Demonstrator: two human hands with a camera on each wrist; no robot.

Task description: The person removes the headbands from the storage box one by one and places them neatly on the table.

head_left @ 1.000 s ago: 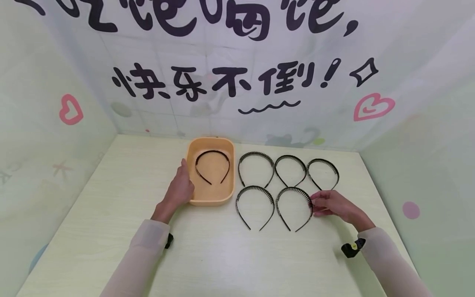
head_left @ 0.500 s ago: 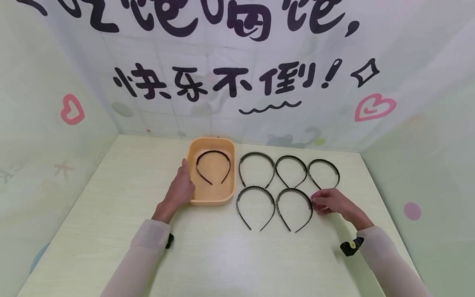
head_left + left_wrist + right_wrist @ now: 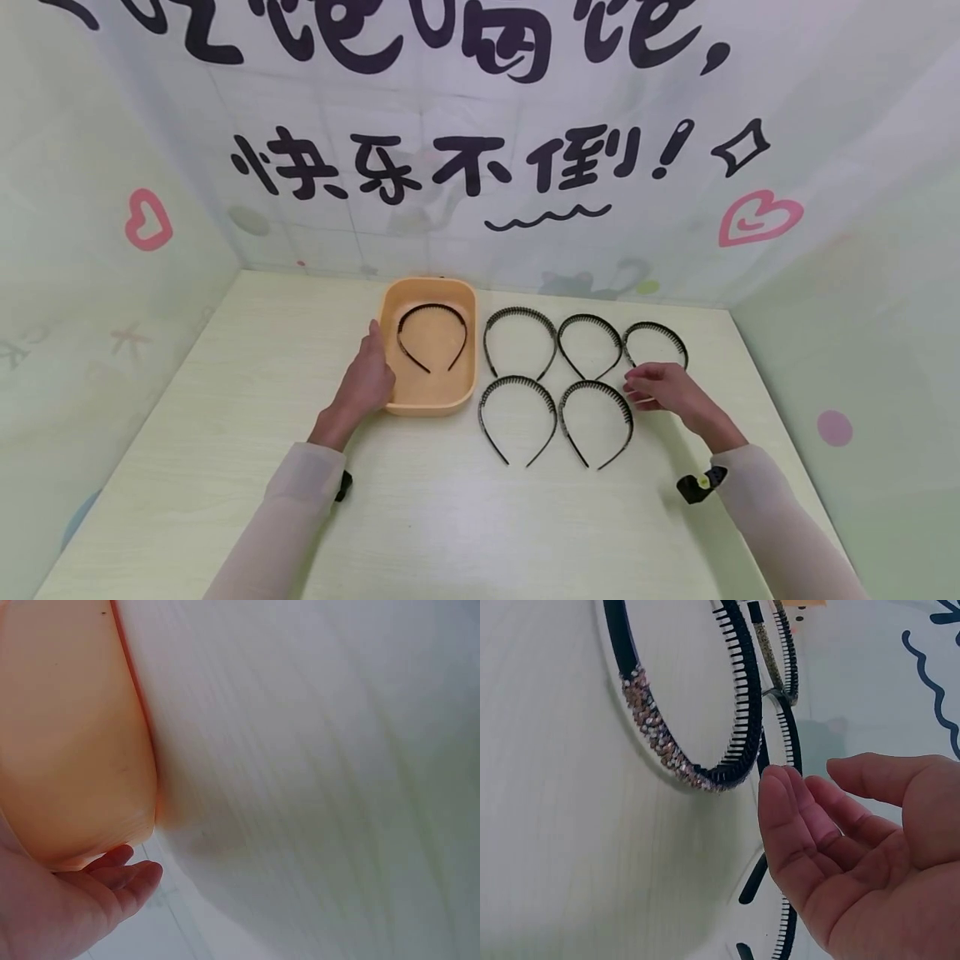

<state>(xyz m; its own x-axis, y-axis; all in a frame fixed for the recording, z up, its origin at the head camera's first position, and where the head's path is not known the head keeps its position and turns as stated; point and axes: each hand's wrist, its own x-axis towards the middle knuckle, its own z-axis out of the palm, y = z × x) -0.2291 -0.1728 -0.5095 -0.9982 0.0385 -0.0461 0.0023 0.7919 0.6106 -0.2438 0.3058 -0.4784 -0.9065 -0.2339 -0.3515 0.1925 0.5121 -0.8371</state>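
Observation:
My left hand (image 3: 363, 379) grips the left side of an orange plastic bin (image 3: 429, 410); in the left wrist view its fingers curl against the outer wall (image 3: 82, 750). Inside the bin lies one black toothed headband (image 3: 431, 307). My right hand (image 3: 667, 390) holds nothing, its fingers relaxed and loosely bent. It hovers between the front right headband (image 3: 597, 384) and the back right headband (image 3: 657, 326), overlapping the ends of the latter in the head view. The right wrist view shows the front right headband with sparkly pinkish stones (image 3: 656, 735) along one side and comb teeth inside.
To the right of the bin, more headbands lie in two rows: a back left one (image 3: 521, 312), a back middle one (image 3: 589, 317) and a front left one (image 3: 517, 379). The pale wooden table (image 3: 450, 533) meets printed wall sheets (image 3: 450, 242) at the back and sides.
My right hand has lifted away from the right edge of the front right headband and shifted slightly back, toward the back right one. The left hand and bin stay in place.

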